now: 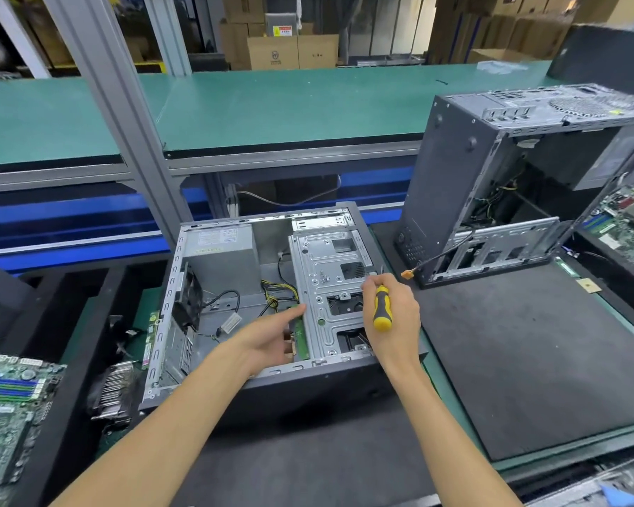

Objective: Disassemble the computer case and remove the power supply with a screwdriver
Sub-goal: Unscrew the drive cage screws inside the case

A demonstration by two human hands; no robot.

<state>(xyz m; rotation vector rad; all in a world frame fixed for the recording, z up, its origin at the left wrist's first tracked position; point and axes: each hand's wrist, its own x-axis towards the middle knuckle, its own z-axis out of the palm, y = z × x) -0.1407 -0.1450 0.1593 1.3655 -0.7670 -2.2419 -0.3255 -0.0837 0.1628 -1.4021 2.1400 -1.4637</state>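
Holding item one, the screwdriver (381, 308): yellow-and-black handle, my right hand (394, 316) wrapped round it, butt end toward me, over the right side of the open case; its tip is hidden from me.

Item two, my left hand (271, 336): fingers straight and relaxed, holding nothing, reaching into the case beside the green board edge, index finger pointing toward the cable bundle.

Item three, computer case (257, 391): lying on its side on the black mat (527, 360), side panel off, interior facing up.

Item four, power supply (222, 256): grey box with label, seated in the far left corner of the case, yellow and black cables (275, 292) trailing from it.

Item five, drive cage (324, 287): silver, occupying the case's right half.

Item six, rear fan (187, 298): black, on the left wall.

Item seven, second case (491, 184): upright, open, on the mat to my right.

Item eight, loose motherboard (8, 400): at my near left.
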